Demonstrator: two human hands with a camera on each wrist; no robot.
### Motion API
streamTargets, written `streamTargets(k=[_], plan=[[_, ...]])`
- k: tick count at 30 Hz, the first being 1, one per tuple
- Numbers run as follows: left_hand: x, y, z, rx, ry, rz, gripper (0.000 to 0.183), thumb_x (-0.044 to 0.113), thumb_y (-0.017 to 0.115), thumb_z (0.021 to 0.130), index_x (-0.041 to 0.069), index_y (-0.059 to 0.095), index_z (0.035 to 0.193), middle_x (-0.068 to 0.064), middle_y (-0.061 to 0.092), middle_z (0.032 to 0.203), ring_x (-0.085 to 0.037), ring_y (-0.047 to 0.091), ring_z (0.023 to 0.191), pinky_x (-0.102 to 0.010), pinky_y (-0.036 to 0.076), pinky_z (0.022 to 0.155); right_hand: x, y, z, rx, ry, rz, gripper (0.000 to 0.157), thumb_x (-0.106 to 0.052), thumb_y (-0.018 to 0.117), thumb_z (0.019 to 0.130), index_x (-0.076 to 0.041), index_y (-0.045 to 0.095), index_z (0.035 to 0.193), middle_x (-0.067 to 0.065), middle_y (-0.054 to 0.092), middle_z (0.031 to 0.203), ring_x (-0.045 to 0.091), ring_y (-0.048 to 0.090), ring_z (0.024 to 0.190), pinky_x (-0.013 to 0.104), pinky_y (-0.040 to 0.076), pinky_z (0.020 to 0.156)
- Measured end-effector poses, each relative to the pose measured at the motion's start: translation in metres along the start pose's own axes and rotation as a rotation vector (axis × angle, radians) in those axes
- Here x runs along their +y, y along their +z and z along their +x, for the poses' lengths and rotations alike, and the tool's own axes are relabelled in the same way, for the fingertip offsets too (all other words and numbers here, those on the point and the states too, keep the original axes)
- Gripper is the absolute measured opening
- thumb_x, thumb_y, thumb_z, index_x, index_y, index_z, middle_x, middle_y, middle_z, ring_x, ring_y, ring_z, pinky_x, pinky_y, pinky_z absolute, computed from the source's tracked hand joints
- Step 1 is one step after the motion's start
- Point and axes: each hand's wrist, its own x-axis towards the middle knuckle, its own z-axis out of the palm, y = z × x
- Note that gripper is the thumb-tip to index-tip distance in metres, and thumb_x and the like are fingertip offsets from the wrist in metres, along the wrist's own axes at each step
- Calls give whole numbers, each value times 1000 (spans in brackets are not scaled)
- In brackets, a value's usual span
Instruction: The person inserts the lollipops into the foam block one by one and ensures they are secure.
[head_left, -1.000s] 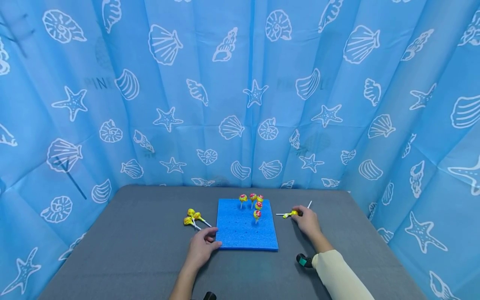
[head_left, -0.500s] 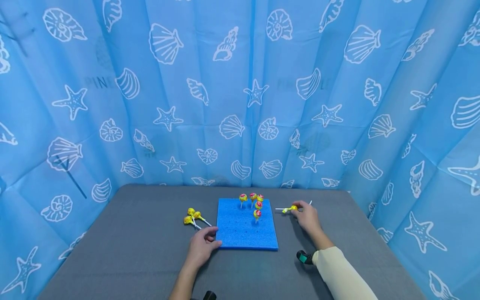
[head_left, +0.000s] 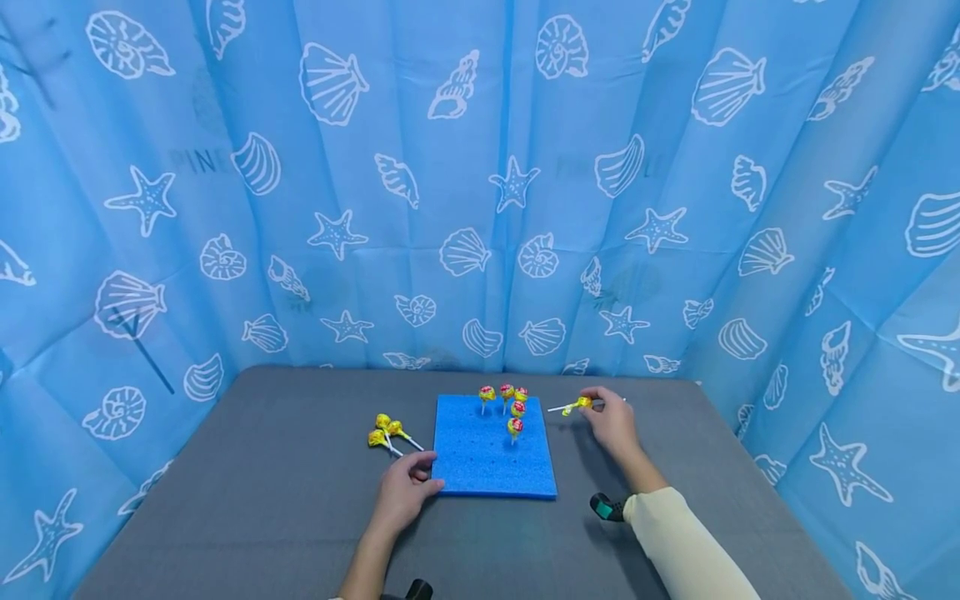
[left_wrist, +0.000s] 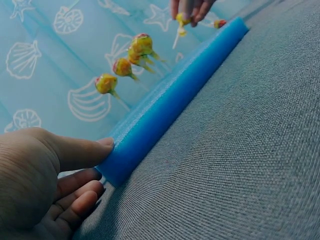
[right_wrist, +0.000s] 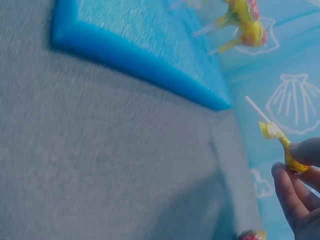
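Note:
Several yellow-and-red lollipops (head_left: 515, 427) stand upright in the blue foam board (head_left: 480, 467), mostly toward its back right. My left hand (head_left: 401, 500) rests at the board's front left corner; in the left wrist view the thumb (left_wrist: 82, 150) touches the corner while the other fingers lie loosely curled beside it. To the right of the board, my right hand (head_left: 611, 417) pinches a yellow lollipop (right_wrist: 282, 142) by its wrapped head, and its bare white stick points left toward the board. A further lollipop (left_wrist: 219, 23) lies behind that hand, mostly hidden in the head view.
Three yellow lollipops (head_left: 377, 438) lie in a bunch on the grey table (head_left: 300, 483), left of the board. Small holes dot the foam's surface. Behind the table hangs a blue curtain (head_left: 420, 100) with seashell and starfish prints.
The right hand has lifted the lollipop off the table and carried it slightly toward the back. My left hand and the board have stayed in place.

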Motion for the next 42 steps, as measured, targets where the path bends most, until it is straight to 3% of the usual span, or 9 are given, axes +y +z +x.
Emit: streamTargets(k=[9, 18, 30, 35, 42], plan=[[1, -2, 0, -16, -9, -2, 40, 12, 75, 85, 8, 64, 123, -6, 63, 109, -18, 52, 85, -32, 43, 70, -21, -5, 0, 37, -70, 59, 23, -2, 70, 88, 0, 67, 110, 17, 64, 109, 32, 64, 92, 45, 53, 75], [1, -1, 0, -14, -22, 0, 40, 13, 75, 86, 11, 64, 124, -5, 63, 110, -18, 53, 85, -32, 44, 71, -41, -8, 0, 63, -78, 105, 19, -7, 70, 89, -2, 68, 108, 15, 63, 109, 32, 64, 95, 46, 53, 79], [0, -1, 1, -4, -12, -5, 40, 13, 76, 85, 10, 65, 123, -5, 63, 110, -17, 53, 85, -32, 45, 71, -68, -4, 5, 119, -228, 172, 20, -4, 70, 88, 0, 68, 107, 15, 65, 103, 30, 66, 90, 45, 53, 76], [1, -2, 0, -7, -11, -13, 40, 12, 76, 85, 9, 65, 123, -6, 63, 110, -18, 53, 85, -33, 45, 71, -80, 1, 7, 110, -281, 189, 25, -4, 71, 88, 0, 66, 112, 16, 65, 107, 30, 65, 89, 44, 53, 76], [1, -2, 0, -10, 2, -16, 40, 12, 75, 86, 8, 64, 124, -6, 63, 111, -19, 52, 86, -33, 45, 71, -94, 10, 9, 53, -281, 190, 27, -6, 69, 90, -2, 64, 116, 14, 64, 109, 28, 64, 90, 43, 53, 78]])
